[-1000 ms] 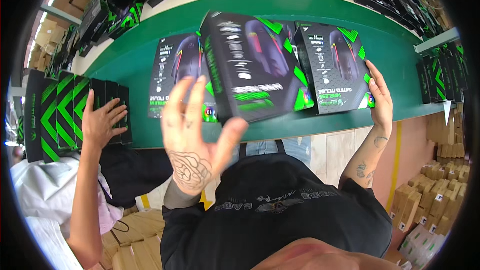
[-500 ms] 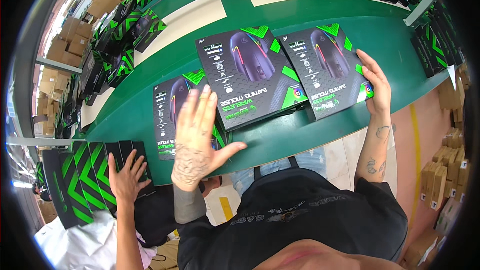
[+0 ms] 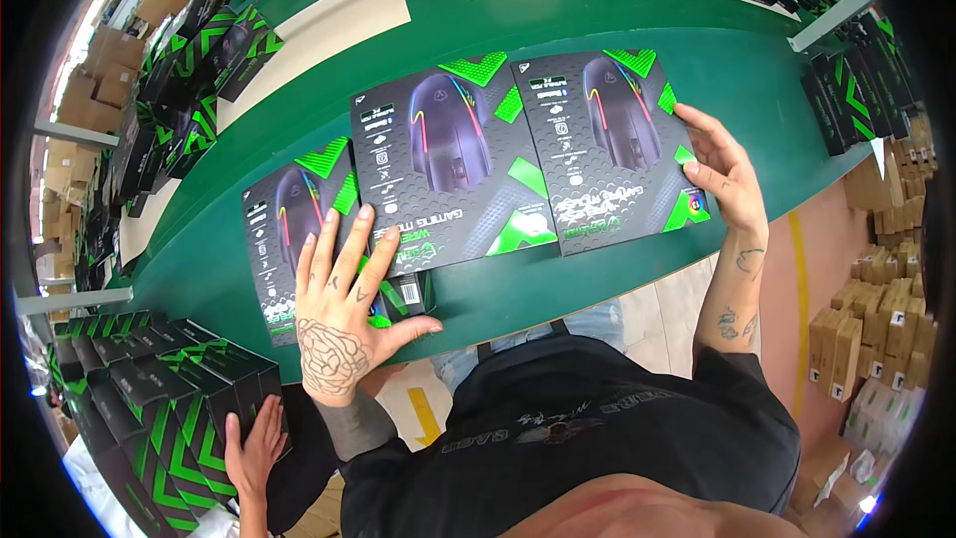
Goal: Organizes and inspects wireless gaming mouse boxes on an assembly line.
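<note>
Lying on green table [image 3: 488, 294]: three mouse boxes [image 3: 448, 134], likely light, stiff, best held by side edges; left hand [image 3: 341, 324] splayed over left box [image 3: 284, 194], right hand [image 3: 732, 182] at edge of right box [image 3: 622, 130], grip unclear.

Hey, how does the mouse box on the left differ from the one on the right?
The left box is partly hidden by the spread left hand; the right box shows nearly its whole printed face.
The left box has that hand over its lower right part; the right box has the right hand at its right edge.
The left box appears lower in view than the right box.
Both are black with green accents.
</note>
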The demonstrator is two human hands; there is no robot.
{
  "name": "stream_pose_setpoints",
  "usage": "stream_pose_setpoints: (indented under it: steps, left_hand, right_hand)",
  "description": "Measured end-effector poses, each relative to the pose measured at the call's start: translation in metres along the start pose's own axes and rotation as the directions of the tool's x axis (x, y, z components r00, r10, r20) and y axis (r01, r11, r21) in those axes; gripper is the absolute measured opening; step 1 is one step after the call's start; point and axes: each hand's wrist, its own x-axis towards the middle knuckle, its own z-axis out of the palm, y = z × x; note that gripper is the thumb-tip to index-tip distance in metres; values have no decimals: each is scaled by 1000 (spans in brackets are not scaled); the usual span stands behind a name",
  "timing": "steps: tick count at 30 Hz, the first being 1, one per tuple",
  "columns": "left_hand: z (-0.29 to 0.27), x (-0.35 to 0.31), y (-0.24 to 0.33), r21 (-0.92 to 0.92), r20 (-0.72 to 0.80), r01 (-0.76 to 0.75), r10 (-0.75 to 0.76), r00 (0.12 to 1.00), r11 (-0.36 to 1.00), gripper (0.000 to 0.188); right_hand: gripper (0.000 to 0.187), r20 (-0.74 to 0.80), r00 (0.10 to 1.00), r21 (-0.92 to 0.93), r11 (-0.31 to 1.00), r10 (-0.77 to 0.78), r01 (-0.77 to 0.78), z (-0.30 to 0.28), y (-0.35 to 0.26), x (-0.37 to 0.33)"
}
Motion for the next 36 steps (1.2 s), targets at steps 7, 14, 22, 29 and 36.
stream_pose_setpoints:
  steps: [7,14,22,29,36]
  left_hand:
    - [25,21,-4,-52,-282,-146,126,951,988,60]
    - [27,19,2,-101,-359,-156,110,927,983,55]
    - [20,31,6,-37,-171,70,-75,982,997,86]
    - [18,37,0,-26,-152,0,-4,988,1000,85]
    - [23,33,-1,16,-188,11,-7,982,1000,85]
  right_hand:
    - [44,150,920,-805,496,-362,326,24,-17,89]
    - [36,212,923,385,895,-323,225,-8,36,131]
    - [50,-22,849,948,260,-528,185,-13,65,127]
    - [48,87,885,909,400,-458,118,-28,53,124]
    - [46,244,886,869,494,-395,-19,-33,51,124]
